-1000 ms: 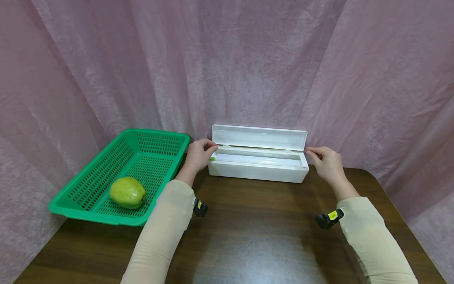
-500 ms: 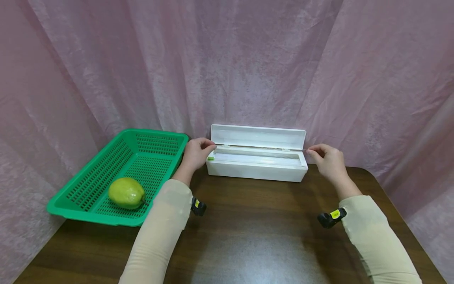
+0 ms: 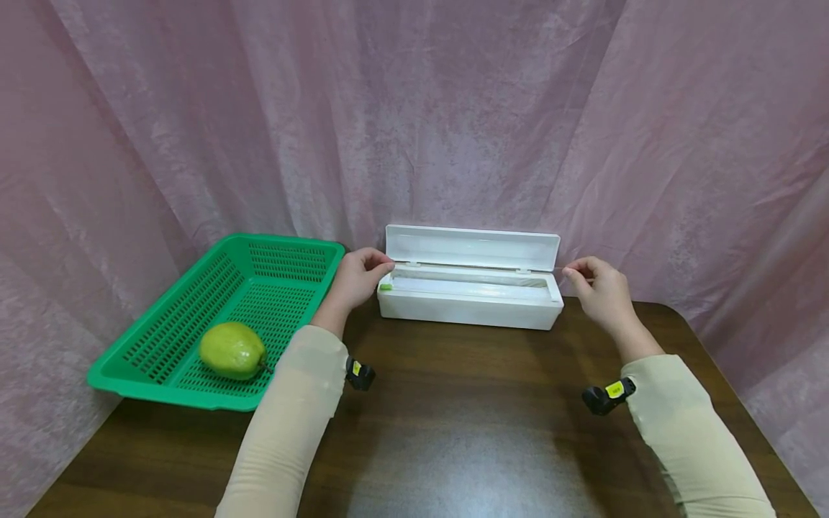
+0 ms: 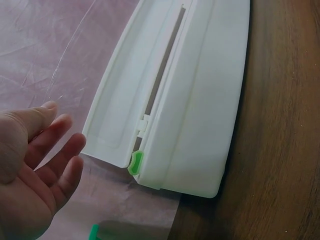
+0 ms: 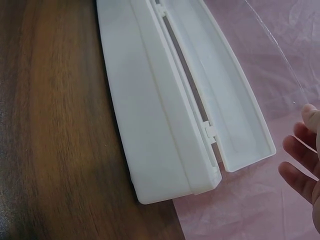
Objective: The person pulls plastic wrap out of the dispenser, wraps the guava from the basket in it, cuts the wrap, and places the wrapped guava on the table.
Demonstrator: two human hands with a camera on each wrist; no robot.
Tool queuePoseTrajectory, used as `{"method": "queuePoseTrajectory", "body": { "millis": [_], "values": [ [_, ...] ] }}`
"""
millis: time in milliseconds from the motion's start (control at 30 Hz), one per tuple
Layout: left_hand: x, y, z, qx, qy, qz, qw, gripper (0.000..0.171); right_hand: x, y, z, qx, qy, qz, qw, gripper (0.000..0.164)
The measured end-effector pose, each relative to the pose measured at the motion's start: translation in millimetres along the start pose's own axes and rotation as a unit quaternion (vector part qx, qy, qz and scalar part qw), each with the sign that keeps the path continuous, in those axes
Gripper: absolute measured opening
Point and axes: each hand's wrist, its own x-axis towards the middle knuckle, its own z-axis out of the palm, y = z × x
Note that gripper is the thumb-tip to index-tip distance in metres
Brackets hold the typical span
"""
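The person wore a left sleeve (image 3: 288,424) of pale cream cloth, long and fairly close-fitting, crossed by fine creases and finished in a plain cuff near the wrist. Beyond the end of the left sleeve, the left grip (image 3: 358,277) was bare. Against the inner side of the left sleeve sat a left wrist camera (image 3: 360,374), small, black and blocky, bearing a yellow label with dark markings too small to read. To the right of the left sleeve came a matching right sleeve (image 3: 696,432), a bare right grip (image 3: 601,291) and a black right wrist camera (image 3: 609,396), also yellow-labelled.
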Motion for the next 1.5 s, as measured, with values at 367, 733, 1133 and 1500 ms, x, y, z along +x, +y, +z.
{"method": "queuePoseTrajectory", "body": {
  "millis": [367,733,1133,1500],
  "values": [
    [-0.8,1.4,-5.2,-0.006,-0.005,-0.007,0.9999,0.019,0,0,-2,0.005,-0.001,0.008,1.000,0.025],
    [-1.3,-2.6,-9.4,0.002,-0.001,-0.005,1.0000,0.018,-1,1,-6,0.000,0.001,0.012,1.000,0.024],
    [-2.4,-3.9,-11.6,0.000,0.001,-0.014,0.9999,0.018,-2,4,-9,-0.004,-0.002,0.017,1.000,0.025],
    [-3.7,-5.8,-13.8,0.007,0.010,-0.013,0.9998,0.019,-4,7,-11,-0.011,-0.008,0.026,1.000,0.028]
  ]
}}
